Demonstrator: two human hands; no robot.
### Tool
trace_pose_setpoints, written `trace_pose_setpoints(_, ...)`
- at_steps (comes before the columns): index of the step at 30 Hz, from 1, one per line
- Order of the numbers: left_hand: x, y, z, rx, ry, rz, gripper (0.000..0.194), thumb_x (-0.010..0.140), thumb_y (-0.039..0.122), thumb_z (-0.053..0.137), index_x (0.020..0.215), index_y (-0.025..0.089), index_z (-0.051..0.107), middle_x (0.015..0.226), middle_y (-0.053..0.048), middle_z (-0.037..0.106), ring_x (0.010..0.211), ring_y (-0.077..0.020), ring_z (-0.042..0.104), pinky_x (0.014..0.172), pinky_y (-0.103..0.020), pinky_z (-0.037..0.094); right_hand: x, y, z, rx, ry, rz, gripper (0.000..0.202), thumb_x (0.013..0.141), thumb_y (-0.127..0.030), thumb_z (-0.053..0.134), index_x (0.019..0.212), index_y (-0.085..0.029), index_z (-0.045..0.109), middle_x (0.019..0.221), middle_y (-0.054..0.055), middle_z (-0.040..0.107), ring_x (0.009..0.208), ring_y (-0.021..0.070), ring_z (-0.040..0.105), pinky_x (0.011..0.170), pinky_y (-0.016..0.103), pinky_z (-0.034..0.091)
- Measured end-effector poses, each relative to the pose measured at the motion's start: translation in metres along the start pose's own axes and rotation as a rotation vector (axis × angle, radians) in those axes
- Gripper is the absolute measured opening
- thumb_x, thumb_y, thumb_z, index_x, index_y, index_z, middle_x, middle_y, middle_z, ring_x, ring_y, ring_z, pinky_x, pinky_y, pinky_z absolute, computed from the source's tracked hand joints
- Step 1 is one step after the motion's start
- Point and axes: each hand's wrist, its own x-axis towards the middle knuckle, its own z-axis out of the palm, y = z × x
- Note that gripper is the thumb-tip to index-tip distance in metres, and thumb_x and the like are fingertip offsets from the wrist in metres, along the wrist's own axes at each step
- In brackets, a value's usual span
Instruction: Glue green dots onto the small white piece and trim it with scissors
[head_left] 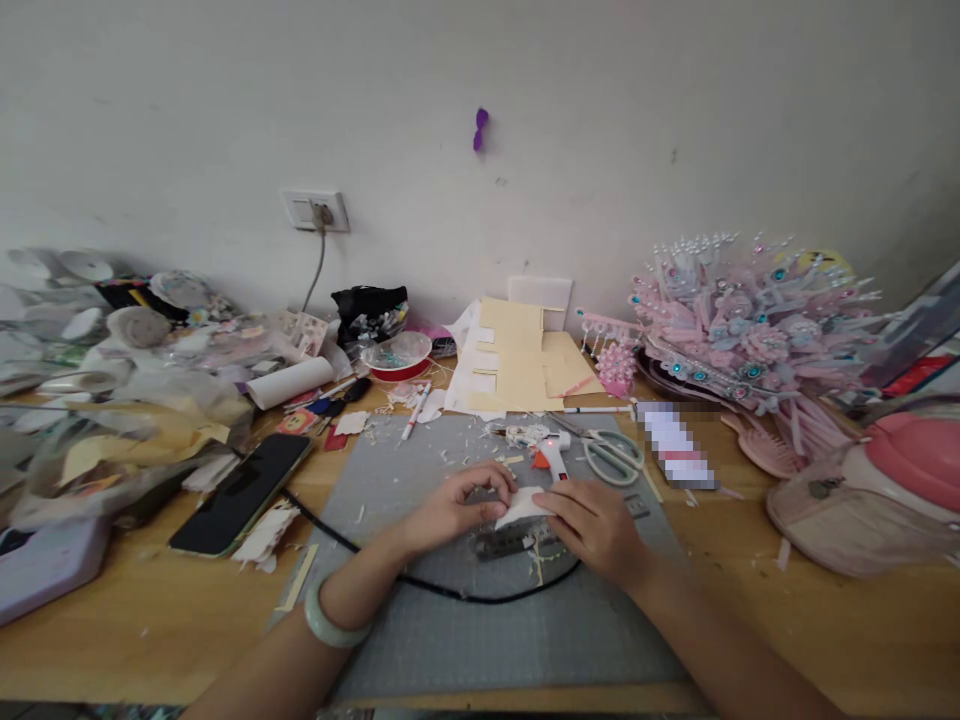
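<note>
Between my two hands is a small white piece of paper (520,507), held above a grey cutting mat (420,640). My left hand (469,503) pinches its left end, and my right hand (592,525) grips its right end. Just below the paper lies a dark, partly see-through bar (506,540), partly covered by the hands; its kind is unclear. A white glue gun (553,455) with an orange trigger and a small red light rests right behind my hands. Scissors (613,457) with pale handles lie to its right.
A black cable (465,598) loops across the mat. Left of it lie a phone (240,490) and heaped craft supplies. Yellow card (517,360) lies at the back, with a red-rimmed bowl (397,358) nearby. At right stand a pink beaded crown (742,320) and a hairbrush (765,447).
</note>
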Motion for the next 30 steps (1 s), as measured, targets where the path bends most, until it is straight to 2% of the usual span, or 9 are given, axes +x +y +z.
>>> trace_pose_setpoints(4,-0.0010,-0.0006,0.0024,0.001,-0.043,-0.009,0.015,0.079,0.030,0.047,0.077,0.015,0.050,0.098,-0.006,0.049,0.094,-0.0167,0.045,0.084,-0.026,0.031,-0.0002,-0.0010,0.0000,0.002,0.013,0.001,0.017,0.082,-0.020,0.044,0.089,-0.016,0.059,0.077,0.005,0.064,0.071,0.0125,0.058,0.065,0.023,0.045)
trace_pose_setpoints(11,-0.0015,-0.0042,0.0020,-0.021,-0.028,0.013,0.019,0.081,0.034,0.042,0.080,0.016,0.046,0.101,-0.007,0.046,0.096,-0.0173,0.042,0.086,-0.029,0.030,-0.0004,0.0013,0.0018,0.026,0.001,0.013,0.016,0.080,-0.017,0.045,0.090,-0.016,0.058,0.079,0.006,0.064,0.071,0.0133,0.058,0.065,0.024,0.045)
trace_pose_setpoints(15,-0.0022,-0.0033,0.0018,-0.052,-0.057,0.029,0.018,0.080,0.033,0.044,0.084,0.016,0.047,0.105,-0.008,0.045,0.102,-0.0191,0.041,0.088,-0.031,0.028,0.0000,0.0007,0.0019,0.085,-0.023,0.088,0.015,0.080,-0.017,0.046,0.090,-0.018,0.057,0.080,0.005,0.063,0.071,0.0137,0.057,0.064,0.024,0.045)
trace_pose_setpoints(22,-0.0031,-0.0053,0.0064,-0.052,-0.114,0.038,0.017,0.081,0.032,0.042,0.082,0.016,0.046,0.105,-0.008,0.044,0.101,-0.0176,0.041,0.088,-0.029,0.029,0.0045,-0.0042,0.0030,0.286,-0.107,0.249,0.013,0.080,-0.017,0.045,0.087,-0.019,0.056,0.079,0.004,0.061,0.074,0.0127,0.056,0.067,0.023,0.043)
trace_pose_setpoints(30,-0.0006,-0.0043,0.0032,-0.023,-0.027,0.050,0.015,0.082,0.032,0.039,0.080,0.017,0.043,0.111,-0.009,0.039,0.110,-0.0204,0.033,0.093,-0.033,0.024,0.0060,-0.0051,0.0072,0.342,-0.175,0.365,0.011,0.080,-0.020,0.045,0.079,-0.017,0.055,0.072,0.004,0.057,0.066,0.0130,0.052,0.062,0.023,0.039)
